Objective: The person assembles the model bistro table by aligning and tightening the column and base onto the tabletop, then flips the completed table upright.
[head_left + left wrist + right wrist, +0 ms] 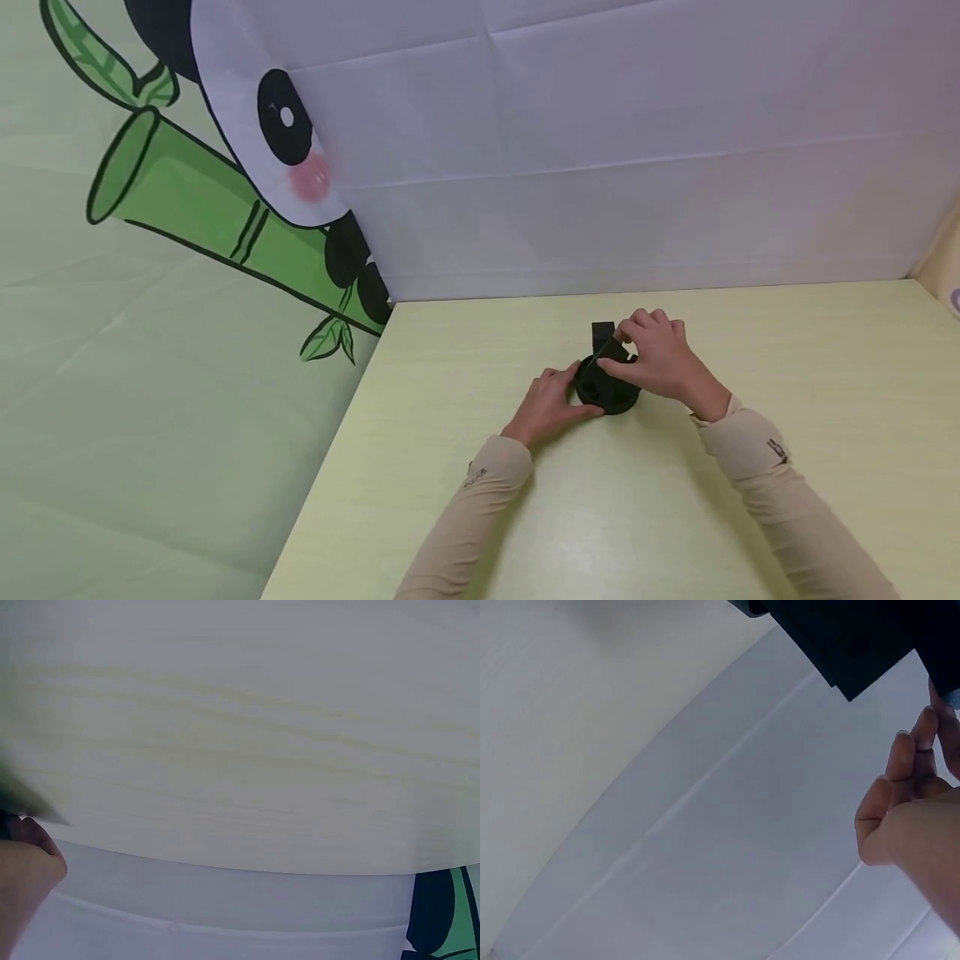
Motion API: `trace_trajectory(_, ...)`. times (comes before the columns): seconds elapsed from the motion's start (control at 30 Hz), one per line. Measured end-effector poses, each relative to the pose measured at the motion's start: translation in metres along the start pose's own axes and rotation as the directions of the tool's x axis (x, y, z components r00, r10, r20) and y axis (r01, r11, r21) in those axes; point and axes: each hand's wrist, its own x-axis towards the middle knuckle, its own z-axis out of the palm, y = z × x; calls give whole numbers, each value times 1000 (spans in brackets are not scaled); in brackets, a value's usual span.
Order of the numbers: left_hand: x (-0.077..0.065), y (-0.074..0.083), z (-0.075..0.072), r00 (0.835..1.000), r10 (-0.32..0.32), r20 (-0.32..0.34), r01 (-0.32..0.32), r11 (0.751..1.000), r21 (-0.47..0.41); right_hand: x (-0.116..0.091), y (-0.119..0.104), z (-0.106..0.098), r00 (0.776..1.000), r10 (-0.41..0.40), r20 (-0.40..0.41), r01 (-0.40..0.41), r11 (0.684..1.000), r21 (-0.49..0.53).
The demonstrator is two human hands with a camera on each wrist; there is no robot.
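A black stand with a round base (613, 400) sits on the pale table, with a flat black upright (602, 332) rising behind it. My left hand (546, 406) holds the base's left side, thumb along the near edge and fingers farther back. Over the stand, my right hand (660, 360) pinches a thin dark plate between thumb and fingers. In the right wrist view, black flat panels (855, 652) lie beside that hand's fingers. At the left wrist view's lower left edge part of a hand (26, 874) shows; which hand is unclear.
The light wooden table (787, 375) meets a hanging white cloth (637, 183) along its far edge. A green printed cloth (135, 400) hangs past the table's left edge. A beige surface (943, 250) stands at the far right corner.
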Motion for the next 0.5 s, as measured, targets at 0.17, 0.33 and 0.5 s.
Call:
trace_trajectory(0.17, 2, 1, 1, 1000, 16, -10, -16, 1000, 0, 7, 0, 7, 996, 33, 78, -28, 997, -68)
trace_trajectory(0.33, 3, 1, 2, 1000, 19, -11, -19, 1000, -11, 14, -3, 10, 992, 53, 114, -40, 992, -119)
trace_trajectory(0.5, 4, 0, 1, 1000, 16, -12, -16, 1000, -18, 20, -7, 14, 993, 62, 105, -47, 990, -135)
